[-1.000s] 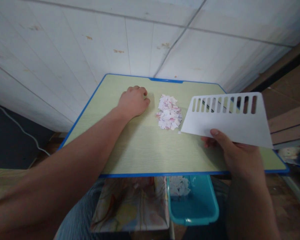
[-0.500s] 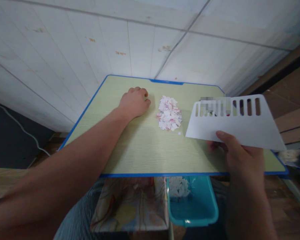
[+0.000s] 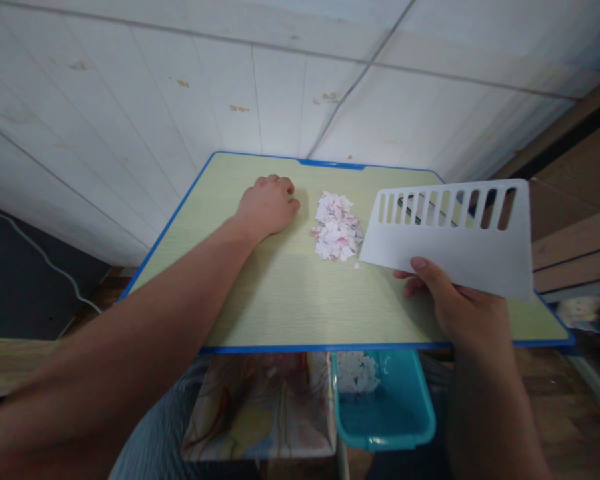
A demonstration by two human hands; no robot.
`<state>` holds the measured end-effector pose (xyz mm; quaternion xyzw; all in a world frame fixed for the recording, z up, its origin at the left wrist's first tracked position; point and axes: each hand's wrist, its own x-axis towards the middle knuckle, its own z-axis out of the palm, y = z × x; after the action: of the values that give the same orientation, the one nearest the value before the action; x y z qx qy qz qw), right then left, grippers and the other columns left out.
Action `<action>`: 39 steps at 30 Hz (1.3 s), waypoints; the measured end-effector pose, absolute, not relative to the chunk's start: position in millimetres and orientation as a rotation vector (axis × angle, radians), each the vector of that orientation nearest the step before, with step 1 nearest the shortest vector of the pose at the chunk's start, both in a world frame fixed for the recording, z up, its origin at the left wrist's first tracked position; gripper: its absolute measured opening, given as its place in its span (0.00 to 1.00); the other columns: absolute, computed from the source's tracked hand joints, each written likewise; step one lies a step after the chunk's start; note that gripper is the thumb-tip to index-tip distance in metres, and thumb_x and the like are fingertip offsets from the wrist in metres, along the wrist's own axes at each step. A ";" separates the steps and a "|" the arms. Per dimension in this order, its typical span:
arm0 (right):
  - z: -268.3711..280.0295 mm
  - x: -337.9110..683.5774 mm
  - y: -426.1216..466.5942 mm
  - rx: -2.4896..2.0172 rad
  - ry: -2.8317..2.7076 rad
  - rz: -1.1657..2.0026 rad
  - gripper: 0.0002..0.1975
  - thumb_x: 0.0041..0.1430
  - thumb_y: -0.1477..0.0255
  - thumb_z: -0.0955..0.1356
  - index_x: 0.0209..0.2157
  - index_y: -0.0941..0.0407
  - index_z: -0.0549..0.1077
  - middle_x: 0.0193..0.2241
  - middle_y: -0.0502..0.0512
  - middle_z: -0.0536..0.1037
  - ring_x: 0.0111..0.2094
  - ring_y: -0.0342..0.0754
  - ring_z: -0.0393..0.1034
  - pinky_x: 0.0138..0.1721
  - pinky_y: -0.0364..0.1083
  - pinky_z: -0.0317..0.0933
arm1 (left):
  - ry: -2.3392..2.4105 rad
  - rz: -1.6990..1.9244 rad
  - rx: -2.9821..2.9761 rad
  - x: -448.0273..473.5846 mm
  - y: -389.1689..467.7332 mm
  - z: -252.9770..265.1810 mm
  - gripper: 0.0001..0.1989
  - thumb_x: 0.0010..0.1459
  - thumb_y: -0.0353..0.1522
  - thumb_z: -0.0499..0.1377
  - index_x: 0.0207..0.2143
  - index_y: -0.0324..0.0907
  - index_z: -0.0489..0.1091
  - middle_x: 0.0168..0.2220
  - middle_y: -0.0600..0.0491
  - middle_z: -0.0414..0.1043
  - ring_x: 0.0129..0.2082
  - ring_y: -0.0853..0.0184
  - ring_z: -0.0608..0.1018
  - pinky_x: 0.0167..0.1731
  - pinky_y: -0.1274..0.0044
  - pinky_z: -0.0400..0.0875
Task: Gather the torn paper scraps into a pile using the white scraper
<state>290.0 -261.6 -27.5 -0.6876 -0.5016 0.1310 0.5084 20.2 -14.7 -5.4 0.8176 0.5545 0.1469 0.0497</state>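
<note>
A heap of small torn paper pieces (image 3: 337, 227), white with pink marks, lies in the middle of the pale green tabletop (image 3: 290, 300). To the left of the heap, my left hand (image 3: 270, 203) rests on the tabletop with its fingers curled in a loose fist; nothing shows in it. My right hand (image 3: 447, 290) grips a white plastic plate with a row of slots (image 3: 445, 250) by its lower edge, thumb on top. The plate is tilted above the right side of the table, its left corner close to the heap. One loose scrap (image 3: 357, 266) lies just below the heap.
Below the table's blue front edge sits a teal plastic bin (image 3: 385, 423) with white paper scraps inside. Left of it stands a patterned box or bag (image 3: 260, 427). A white panelled wall (image 3: 280, 87) rises behind the table, and cardboard boxes (image 3: 580, 207) are stacked at right.
My right hand has moved left with the slotted plate, bringing its left corner nearer the paper heap. The plate has also turned a little. My left hand stays in place.
</note>
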 end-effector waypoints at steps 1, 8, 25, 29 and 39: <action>-27.6 289.4 -262.1 -1.652 -1.200 0.323 0.27 0.77 0.49 0.78 0.23 0.44 0.83 0.31 0.56 0.90 0.38 0.62 0.86 0.55 0.61 0.80 | 1.695 0.434 2.495 20.5 -15.5 -4.5 0.23 0.77 0.34 0.59 0.67 0.43 0.84 0.71 0.39 0.82 0.73 0.44 0.79 0.74 0.57 0.78; -27.0 286.9 -263.1 -1.610 -1.151 0.265 0.21 0.74 0.55 0.78 0.26 0.45 0.83 0.29 0.53 0.88 0.34 0.59 0.84 0.59 0.63 0.77 | 1.682 0.454 2.490 20.5 -18.9 -1.9 0.22 0.78 0.34 0.59 0.66 0.43 0.85 0.70 0.38 0.83 0.73 0.44 0.80 0.74 0.55 0.79; -27.1 289.3 -262.3 -1.696 -1.346 0.258 0.26 0.76 0.50 0.75 0.22 0.42 0.81 0.35 0.51 0.92 0.43 0.63 0.87 0.64 0.64 0.72 | 1.674 0.454 2.491 20.9 -16.8 -2.7 0.22 0.78 0.34 0.59 0.66 0.42 0.85 0.70 0.36 0.83 0.72 0.43 0.80 0.72 0.53 0.80; -26.1 287.2 -263.0 -1.684 -1.352 0.254 0.27 0.77 0.50 0.75 0.22 0.42 0.80 0.35 0.52 0.92 0.42 0.63 0.87 0.62 0.64 0.73 | 1.688 0.462 2.487 20.9 -17.0 -2.9 0.21 0.78 0.33 0.59 0.66 0.44 0.86 0.70 0.37 0.84 0.72 0.44 0.81 0.72 0.53 0.80; -29.4 293.0 -261.2 -1.721 -1.348 0.222 0.29 0.78 0.46 0.74 0.22 0.42 0.83 0.36 0.53 0.93 0.45 0.64 0.87 0.64 0.63 0.73 | 1.691 0.461 2.475 22.2 -17.9 -2.4 0.21 0.78 0.34 0.60 0.65 0.45 0.85 0.70 0.39 0.83 0.72 0.44 0.80 0.72 0.55 0.80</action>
<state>293.0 -261.2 -29.4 -0.6974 -0.5465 0.0900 0.4549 22.2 -17.9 -2.4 0.8148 0.5568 0.1519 0.0544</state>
